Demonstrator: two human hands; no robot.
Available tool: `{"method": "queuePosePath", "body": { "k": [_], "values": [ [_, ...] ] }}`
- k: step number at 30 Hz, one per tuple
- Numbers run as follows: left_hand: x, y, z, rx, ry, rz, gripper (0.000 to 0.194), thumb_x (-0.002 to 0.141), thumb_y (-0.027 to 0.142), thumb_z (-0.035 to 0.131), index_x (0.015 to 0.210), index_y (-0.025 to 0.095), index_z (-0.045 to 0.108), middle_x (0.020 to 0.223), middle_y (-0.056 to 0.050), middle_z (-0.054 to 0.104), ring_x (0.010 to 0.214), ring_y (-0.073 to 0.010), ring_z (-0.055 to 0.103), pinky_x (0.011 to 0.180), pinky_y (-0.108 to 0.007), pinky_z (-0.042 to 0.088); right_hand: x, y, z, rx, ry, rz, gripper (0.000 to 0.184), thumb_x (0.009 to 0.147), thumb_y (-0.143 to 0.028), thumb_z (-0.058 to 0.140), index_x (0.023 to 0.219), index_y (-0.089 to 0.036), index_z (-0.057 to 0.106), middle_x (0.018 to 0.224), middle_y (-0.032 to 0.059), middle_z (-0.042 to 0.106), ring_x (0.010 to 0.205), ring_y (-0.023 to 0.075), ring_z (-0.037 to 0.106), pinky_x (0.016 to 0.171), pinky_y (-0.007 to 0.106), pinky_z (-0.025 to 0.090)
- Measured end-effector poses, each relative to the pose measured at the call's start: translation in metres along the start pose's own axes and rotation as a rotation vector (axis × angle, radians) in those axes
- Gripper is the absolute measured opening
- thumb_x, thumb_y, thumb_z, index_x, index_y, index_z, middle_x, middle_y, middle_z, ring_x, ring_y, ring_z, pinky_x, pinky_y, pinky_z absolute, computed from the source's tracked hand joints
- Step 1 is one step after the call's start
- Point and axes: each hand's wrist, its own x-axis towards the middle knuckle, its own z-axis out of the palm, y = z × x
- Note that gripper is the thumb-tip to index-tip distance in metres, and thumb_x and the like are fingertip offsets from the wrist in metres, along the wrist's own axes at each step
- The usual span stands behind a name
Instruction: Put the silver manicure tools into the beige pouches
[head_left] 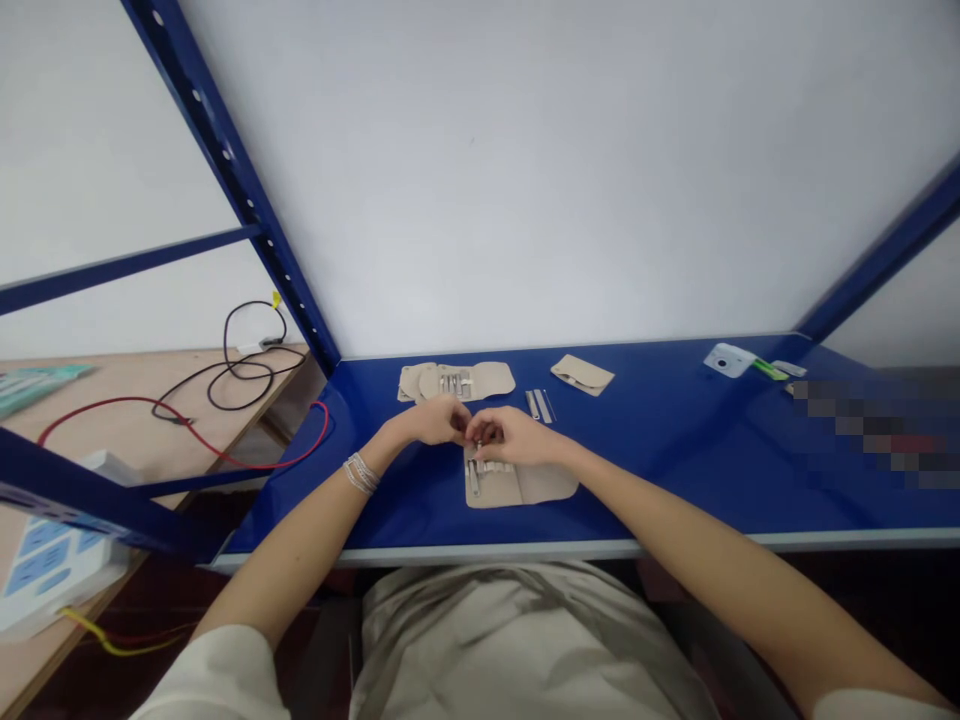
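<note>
An opened beige manicure case (541, 484) lies on the blue table just under my hands. A nail clipper (473, 478) sits in its left side, beside a row of small loops. My right hand (517, 437) is closed, fingertips pinched over the case's upper left part around a small metal manicure tool (479, 450). Beside it my left hand (442, 418) has its fingers curled together at the case's top edge; what they hold, if anything, is hidden. Behind the hands, another open manicure case (491, 378) shows several metal tools in its loops.
Several slim metal tools (538, 405) lie loose behind my right hand. A folded beige case (583, 375) rests farther back. A white card-like item (727, 360) and a green item (770, 370) lie at the back right. Blue posts (259, 210) frame the table; a red cable (225, 458) loops at left.
</note>
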Motion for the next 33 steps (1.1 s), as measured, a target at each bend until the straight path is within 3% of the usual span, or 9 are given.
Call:
{"method": "queuePosePath", "body": {
  "k": [15,20,25,33],
  "values": [
    [0.003,-0.006,0.001,-0.029,0.017,0.005,0.024,0.063,0.032,0.075,0.075,0.011,0.072,0.059,0.002,0.059,0.054,-0.0099,0.047,0.052,-0.021,0.035,0.001,0.001,0.004,0.005,0.068,0.006,0.029,0.067,-0.026,0.074,0.092,-0.015,0.065,0.081,0.0043,0.064,0.072,0.0155,0.062,0.065,0.026,0.049],
    [0.002,-0.002,0.003,-0.068,-0.017,-0.022,0.022,0.064,0.030,0.076,0.079,0.014,0.074,0.065,-0.001,0.067,0.058,-0.0120,0.055,0.055,-0.020,0.039,0.006,0.014,0.004,-0.028,0.206,0.015,0.019,0.071,-0.020,0.068,0.089,-0.016,0.066,0.080,0.0032,0.059,0.070,0.0135,0.058,0.064,0.026,0.048],
    [0.001,0.004,0.003,-0.026,-0.042,-0.016,0.022,0.067,0.031,0.075,0.081,0.014,0.075,0.069,-0.003,0.070,0.058,-0.0120,0.057,0.055,-0.021,0.039,0.008,0.018,-0.001,-0.005,0.263,0.014,0.027,0.067,-0.020,0.071,0.093,-0.017,0.065,0.086,0.0041,0.059,0.075,0.0149,0.059,0.067,0.028,0.049],
    [0.001,0.006,0.007,0.021,0.082,0.090,0.030,0.077,0.042,0.068,0.084,0.013,0.073,0.061,0.001,0.061,0.053,-0.0090,0.049,0.053,-0.020,0.036,0.006,0.010,-0.005,0.025,0.338,-0.017,0.029,0.068,-0.015,0.069,0.096,-0.017,0.066,0.089,0.0046,0.062,0.074,0.0146,0.059,0.070,0.030,0.051]
  ]
}}
